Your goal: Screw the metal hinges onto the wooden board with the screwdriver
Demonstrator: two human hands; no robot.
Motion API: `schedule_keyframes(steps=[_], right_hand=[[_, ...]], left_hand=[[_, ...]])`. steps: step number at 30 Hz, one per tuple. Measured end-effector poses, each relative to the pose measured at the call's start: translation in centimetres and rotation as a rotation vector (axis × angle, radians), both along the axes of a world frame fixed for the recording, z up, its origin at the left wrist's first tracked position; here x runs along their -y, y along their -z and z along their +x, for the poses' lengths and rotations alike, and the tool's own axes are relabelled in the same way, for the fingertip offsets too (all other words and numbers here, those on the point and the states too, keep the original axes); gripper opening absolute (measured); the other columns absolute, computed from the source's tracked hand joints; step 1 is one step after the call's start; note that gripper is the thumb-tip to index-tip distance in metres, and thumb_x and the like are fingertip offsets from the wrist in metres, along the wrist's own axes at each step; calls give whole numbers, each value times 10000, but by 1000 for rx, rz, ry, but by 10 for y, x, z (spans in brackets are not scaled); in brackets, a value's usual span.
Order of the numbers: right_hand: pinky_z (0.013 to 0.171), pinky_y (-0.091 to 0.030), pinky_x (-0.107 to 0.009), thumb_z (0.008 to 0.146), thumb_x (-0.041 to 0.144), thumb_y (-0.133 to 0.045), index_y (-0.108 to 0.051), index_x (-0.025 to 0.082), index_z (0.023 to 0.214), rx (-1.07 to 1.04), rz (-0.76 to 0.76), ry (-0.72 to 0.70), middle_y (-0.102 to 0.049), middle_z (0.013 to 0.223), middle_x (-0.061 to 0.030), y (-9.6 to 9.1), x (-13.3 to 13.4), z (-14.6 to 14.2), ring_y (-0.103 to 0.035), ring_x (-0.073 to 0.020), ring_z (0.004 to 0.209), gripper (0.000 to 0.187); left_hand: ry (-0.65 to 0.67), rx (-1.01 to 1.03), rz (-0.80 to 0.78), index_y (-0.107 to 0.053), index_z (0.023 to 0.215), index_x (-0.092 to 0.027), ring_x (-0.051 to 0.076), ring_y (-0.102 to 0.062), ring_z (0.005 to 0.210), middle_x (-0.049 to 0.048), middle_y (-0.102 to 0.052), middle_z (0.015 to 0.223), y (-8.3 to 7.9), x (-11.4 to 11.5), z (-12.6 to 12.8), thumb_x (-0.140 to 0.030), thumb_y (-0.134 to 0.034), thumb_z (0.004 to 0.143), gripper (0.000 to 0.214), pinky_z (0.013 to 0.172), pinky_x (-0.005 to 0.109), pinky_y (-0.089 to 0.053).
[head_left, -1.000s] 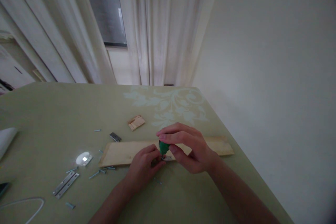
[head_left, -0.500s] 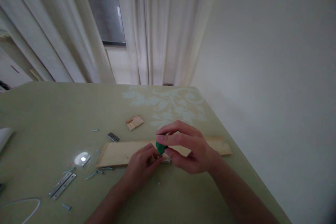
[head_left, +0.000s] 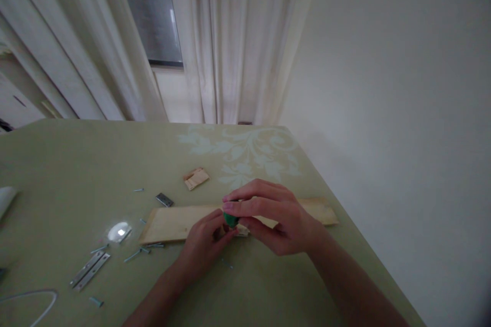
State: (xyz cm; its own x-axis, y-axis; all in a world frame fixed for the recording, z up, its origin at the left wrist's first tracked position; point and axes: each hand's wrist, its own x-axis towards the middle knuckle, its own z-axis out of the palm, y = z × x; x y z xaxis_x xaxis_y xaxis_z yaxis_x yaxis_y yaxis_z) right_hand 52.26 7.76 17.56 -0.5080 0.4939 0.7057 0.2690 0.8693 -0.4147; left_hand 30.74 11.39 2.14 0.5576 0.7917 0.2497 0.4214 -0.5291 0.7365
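My right hand (head_left: 274, 217) grips the green handle of a screwdriver (head_left: 230, 218), held roughly upright with its shaft hidden below. My left hand (head_left: 205, 237) is pinched just under that handle, at the board's near edge; what its fingertips hold is hidden. Both hands are over a long pale wooden board (head_left: 164, 222) that lies across the table. Beside the left fingertips, a small pale metal-looking piece (head_left: 241, 232) shows at the near edge of the board, mostly covered.
Left of the board lie several loose screws (head_left: 132, 255), a silver hinge (head_left: 90, 271) and a shiny clear packet (head_left: 118, 232). Beyond it are a dark hinge (head_left: 164, 200) and a small wood piece (head_left: 196, 178). A white cable (head_left: 42, 294) curls at lower left. A wall (head_left: 402, 138) borders the right.
The screwdriver handle and my right fingers have shifted slightly left, and the handle now leans a little differently. My left hand stays nearly in place.
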Motion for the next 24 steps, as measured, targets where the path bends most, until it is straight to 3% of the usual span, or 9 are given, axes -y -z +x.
schedule_keyframes(steps=[18,24], right_hand=[[974,-598,-353,1024,130,-677,-705,160,1320,-1,3,2,-770,1197,-132,-1,-1,6,-716,-206,1111,298],[955,-601,-352,1017,135,-696,-706,173,1318,-10,12,13,-767,1172,-123,-3,-1,7,-715,-206,1088,303]], left_hand=[[-2,24,7,-608,740,-193,130,-498,636,-16,-595,753,2,-1,-1,-300,-642,1001,284,587,238,-337],[7,23,6,-664,797,-194,134,-506,650,-16,-597,772,4,0,-2,-277,-644,996,217,598,238,-352]])
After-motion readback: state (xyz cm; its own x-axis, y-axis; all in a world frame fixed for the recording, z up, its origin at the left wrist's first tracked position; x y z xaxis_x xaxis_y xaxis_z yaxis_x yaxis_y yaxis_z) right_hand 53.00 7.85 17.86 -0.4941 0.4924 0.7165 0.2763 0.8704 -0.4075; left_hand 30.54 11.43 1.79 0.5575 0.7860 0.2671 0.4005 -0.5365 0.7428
